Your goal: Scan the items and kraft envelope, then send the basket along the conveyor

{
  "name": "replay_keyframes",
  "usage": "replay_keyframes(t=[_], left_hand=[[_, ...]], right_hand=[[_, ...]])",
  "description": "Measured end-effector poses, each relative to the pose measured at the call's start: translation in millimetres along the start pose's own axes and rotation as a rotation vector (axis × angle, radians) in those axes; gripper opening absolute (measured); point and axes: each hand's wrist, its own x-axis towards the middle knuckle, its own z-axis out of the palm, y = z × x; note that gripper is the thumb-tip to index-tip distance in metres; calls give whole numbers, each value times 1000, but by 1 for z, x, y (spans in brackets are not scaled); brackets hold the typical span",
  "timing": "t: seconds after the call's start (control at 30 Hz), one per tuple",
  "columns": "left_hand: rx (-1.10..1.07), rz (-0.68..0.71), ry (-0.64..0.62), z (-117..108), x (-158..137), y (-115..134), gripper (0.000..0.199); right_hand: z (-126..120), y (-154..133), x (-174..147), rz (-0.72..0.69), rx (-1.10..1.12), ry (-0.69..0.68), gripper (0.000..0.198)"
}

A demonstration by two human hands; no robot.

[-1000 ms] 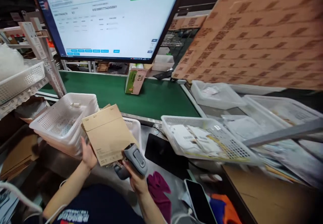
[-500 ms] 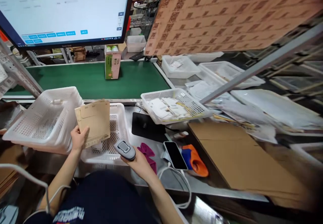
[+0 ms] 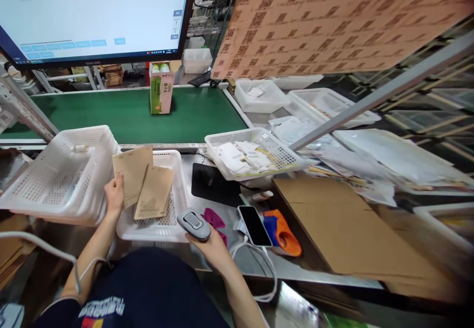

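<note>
My left hand [image 3: 114, 193] is closed on the edge of a flat tan kraft-paper packet [image 3: 132, 167], held over the left side of a white perforated basket [image 3: 180, 190]. A second kraft packet [image 3: 155, 192] leans in that basket, its left edge close to the held one; I cannot tell if they touch. In my right hand [image 3: 210, 243] is a grey handheld barcode scanner [image 3: 194, 224], just off the basket's front right corner. Its front end points toward the basket. The right fingers are mostly hidden beneath the scanner.
Stacked white baskets [image 3: 89, 170] stand at left. A green conveyor belt [image 3: 207, 113] carrying a drink carton [image 3: 161, 92] runs behind, below a monitor [image 3: 96, 17]. Rightward are a mouse pad [image 3: 222, 192], phone [image 3: 255, 225], orange-blue tape dispenser [image 3: 285, 236], basket of white papers [image 3: 255, 172] and cardboard [image 3: 333, 219].
The packets, together in my left hand before, are now apart: one lies in the basket, the other stays in hand. My right hand has shifted slightly right and down with the scanner.
</note>
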Motion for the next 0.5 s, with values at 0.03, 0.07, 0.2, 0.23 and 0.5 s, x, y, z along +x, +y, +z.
replay_keyframes(t=[0.03,0.07,0.2,0.23,0.5], left_hand=[[29,71,44,-6,4,8,72],[52,147,100,-12,8,18,72],[56,365,295,-31,19,53,74],[25,370,304,-32,20,59,74],[-262,-58,82,-12,6,57,74]], right_hand=[[2,0,0,-27,-20,19,51],[4,-3,-1,-64,-38,25,49],[19,-37,3,-257,-64,-23,43],[23,-48,5,-307,-55,-40,43],[32,-70,25,-351,31,-109,53]])
